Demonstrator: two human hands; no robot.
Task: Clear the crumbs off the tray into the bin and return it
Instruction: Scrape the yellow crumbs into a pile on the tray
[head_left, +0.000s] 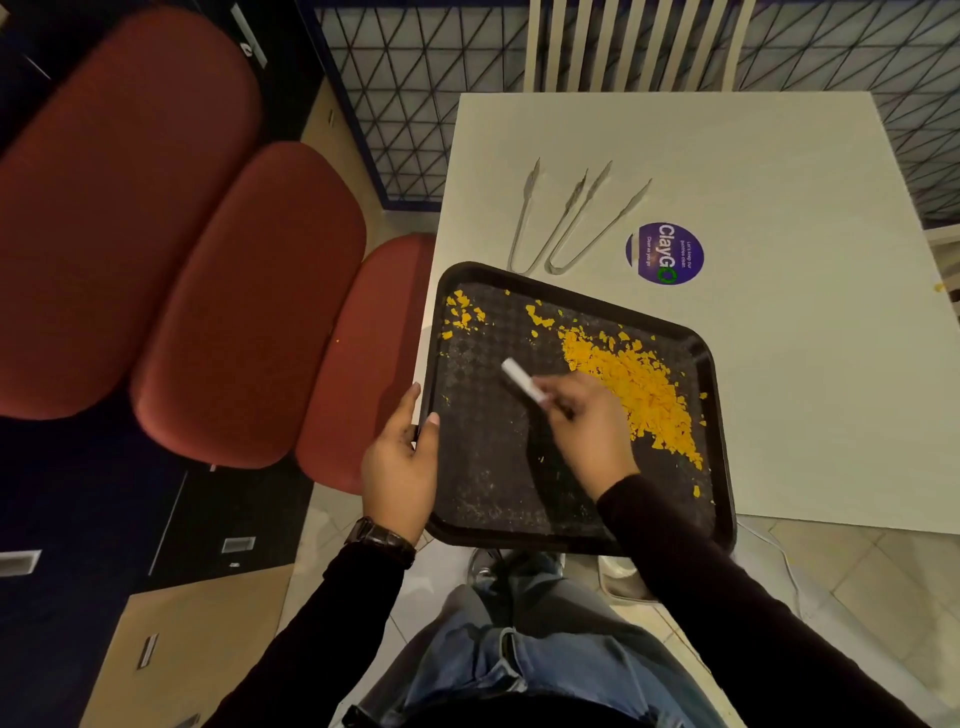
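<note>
Gripping the black tray's (498, 483) edge, the left hand (400, 467) clamps it. The right hand (587, 426) pinches a white scraper (523, 380) beside orange crumbs (634, 389).

A black tray (488, 499) on a white table's (779, 364) corner holds yellow crumbs (634, 389). The left hand (400, 467) grips its left rim; the right hand (587, 426) holds a white scraper (522, 379) over it. Two tongs (566, 223) lie beyond.

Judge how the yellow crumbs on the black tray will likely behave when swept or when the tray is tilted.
The yellow crumbs look like thin, dry flakes, so probably light and easily scattered. Stray bits already lie apart near the black tray's far left corner, suggesting they spread when pushed. The tray's textured floor may snag the finest ones, though its raised rim should contain them.
</note>
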